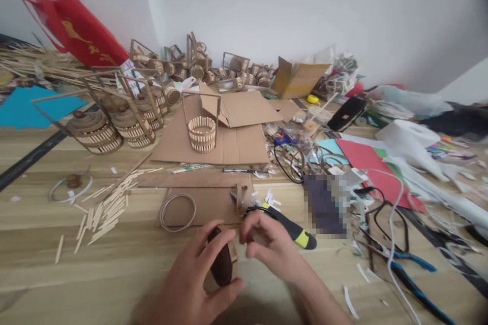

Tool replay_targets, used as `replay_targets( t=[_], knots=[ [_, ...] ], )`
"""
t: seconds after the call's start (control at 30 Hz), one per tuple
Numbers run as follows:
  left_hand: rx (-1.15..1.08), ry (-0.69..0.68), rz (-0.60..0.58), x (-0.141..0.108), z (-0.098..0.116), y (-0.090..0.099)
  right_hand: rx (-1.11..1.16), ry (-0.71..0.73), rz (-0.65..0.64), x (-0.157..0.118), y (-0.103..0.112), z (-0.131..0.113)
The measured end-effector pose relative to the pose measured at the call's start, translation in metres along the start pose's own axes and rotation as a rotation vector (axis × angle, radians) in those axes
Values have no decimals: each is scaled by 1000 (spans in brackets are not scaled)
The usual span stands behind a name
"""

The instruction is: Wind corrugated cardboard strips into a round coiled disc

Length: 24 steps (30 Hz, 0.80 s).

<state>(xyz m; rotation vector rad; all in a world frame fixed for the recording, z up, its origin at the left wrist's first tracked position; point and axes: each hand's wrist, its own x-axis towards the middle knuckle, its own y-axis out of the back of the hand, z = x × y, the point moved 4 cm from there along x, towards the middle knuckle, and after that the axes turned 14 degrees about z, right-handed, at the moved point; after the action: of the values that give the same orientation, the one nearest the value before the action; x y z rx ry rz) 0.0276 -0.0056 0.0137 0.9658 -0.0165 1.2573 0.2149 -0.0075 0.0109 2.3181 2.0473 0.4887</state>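
Note:
My left hand (202, 274) is wrapped round a small round wooden piece (221, 259) with a dark brown face, near the bottom centre. Just right of it, my right hand (269, 244) has its fingers curled; whether anything is between the fingertips is too small to tell. Beyond my right hand lies a black and yellow-green handled tool (287, 224). A coil of wire (177, 212) rests on the cardboard strip to the left. Farther back, a small slatted basket (202, 134) with a tall square handle stands on a cardboard sheet (244, 144).
Lidded slatted baskets (131, 129) stand at the left, above scattered thin sticks (109, 213). Blue-handled pliers (414, 284) and a white cable (392, 228) lie at the right. More small baskets (236, 73) are piled by the wall.

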Motion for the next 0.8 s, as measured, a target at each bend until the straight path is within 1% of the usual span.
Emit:
replay_targets(
  t=[0.03, 0.07, 0.1, 0.17, 0.2, 0.23, 0.27, 0.3, 0.37, 0.43, 0.6, 0.7, 0.77, 0.8],
  knots=[
    [0, 12, -3, -1, -2, 0, -63, 28, 62, -3, 15, 2],
    [-1, 25, 0, -2, -4, 0, -159, 62, 163, -6, 34, 4],
    [-2, 45, 13, -3, -7, 1, -286, 82, 302, -11, 58, 9],
    [-17, 82, 61, -4, -10, 2, -580, 59, 594, -23, 107, 22],
    [-27, 98, 83, -5, -11, 2, -732, 68, 717, -29, 129, 28],
    [-38, 107, 103, -5, -11, 3, -868, 65, 787, -35, 146, 35],
    [-47, 112, 115, -5, -10, 3, -964, 79, 816, -38, 158, 42],
    [-55, 110, 119, -5, -9, 3, -1042, 92, 817, -41, 166, 48],
    [-63, 106, 123, -5, -7, 3, -1112, 100, 775, -42, 172, 61],
    [-62, 107, 129, -5, -6, 4, -1134, 91, 748, -39, 170, 70],
    [2, 118, 137, -11, -9, 14, -1167, 66, 730, -29, 169, 78],
    [98, 93, 128, -16, -19, 27, -1172, 70, 739, -24, 170, 77],
    [200, 83, 141, -21, -32, 39, -1175, 91, 741, -22, 163, 71],
    [268, 105, 153, -25, -41, 46, -1166, 116, 731, -20, 157, 67]
  ],
)
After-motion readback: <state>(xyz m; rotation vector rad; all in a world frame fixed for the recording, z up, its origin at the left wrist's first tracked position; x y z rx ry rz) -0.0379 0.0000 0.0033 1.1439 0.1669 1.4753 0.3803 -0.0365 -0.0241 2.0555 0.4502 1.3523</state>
